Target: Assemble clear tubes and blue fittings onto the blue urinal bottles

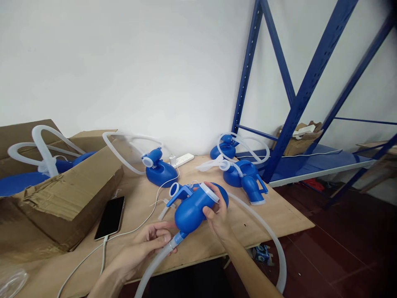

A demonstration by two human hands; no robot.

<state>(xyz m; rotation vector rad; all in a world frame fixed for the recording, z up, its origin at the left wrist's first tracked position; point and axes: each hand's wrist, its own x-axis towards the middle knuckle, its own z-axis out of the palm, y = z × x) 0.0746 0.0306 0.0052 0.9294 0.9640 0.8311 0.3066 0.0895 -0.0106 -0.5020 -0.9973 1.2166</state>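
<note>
My right hand [219,216] is wrapped round the white-rimmed end of a blue plastic urinal head [190,212], which is held tilted above the table. Its side handle [180,194] points to the left. At the narrow neck, my left hand [155,238] closes its fingers on the end of a translucent hose [152,265], where it meets the blue neck. The hose runs down out of view, and a hose length [269,231] curves at the right. Behind the head, a blue urinal bottle [222,191] lies on the table, partly hidden by my right hand.
More blue bottles with hoses stand at the back [161,174] and right [240,173] of the wooden table [279,217]. A cardboard box [71,203] holds others at left. A phone [110,218] with a cable lies beside it; a power strip [184,159] sits behind. Blue shelving [287,120] rises at right.
</note>
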